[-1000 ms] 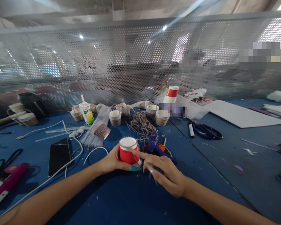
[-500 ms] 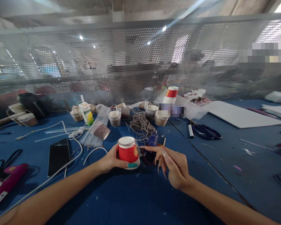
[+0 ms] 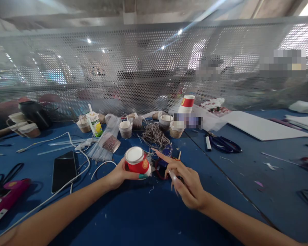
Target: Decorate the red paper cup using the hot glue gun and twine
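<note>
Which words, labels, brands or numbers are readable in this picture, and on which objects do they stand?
No text can be read.
Red paper cup held upside down in the left hand: a round yellow emblem, too blurred.
White and green drink pouch: green print, too small.
Stack of red and white paper cups: yellow mark, too small.
Pixelated patches hide anything else.

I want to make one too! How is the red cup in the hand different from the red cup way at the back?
The held red cup is upside down, tilted, and gripped by the left hand. The back red cup stands on the blue table, untouched and level, seemingly atop a white stack. The held one looks bigger, being nearer. Both are red and white.
</note>
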The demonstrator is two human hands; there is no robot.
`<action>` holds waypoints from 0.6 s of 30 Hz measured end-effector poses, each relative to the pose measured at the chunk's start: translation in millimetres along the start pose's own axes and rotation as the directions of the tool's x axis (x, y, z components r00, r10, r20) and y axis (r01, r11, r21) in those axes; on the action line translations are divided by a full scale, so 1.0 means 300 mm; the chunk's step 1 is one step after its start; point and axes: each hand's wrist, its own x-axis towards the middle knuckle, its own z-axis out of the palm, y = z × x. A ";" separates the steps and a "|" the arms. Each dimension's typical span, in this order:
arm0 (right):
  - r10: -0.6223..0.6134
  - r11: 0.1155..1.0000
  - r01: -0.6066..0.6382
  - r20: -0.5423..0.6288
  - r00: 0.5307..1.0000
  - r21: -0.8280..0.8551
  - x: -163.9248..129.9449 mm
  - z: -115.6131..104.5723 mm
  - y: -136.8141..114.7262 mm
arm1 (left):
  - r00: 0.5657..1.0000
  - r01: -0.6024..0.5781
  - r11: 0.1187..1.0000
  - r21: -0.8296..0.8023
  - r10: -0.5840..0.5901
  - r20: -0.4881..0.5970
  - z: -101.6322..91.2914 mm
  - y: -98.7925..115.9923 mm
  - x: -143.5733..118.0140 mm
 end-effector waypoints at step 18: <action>0.216 0.310 -0.338 -0.281 0.935 -0.889 0.065 -0.028 0.014 | 0.996 0.028 0.977 -0.210 -0.045 -0.078 -0.018 -0.005 0.022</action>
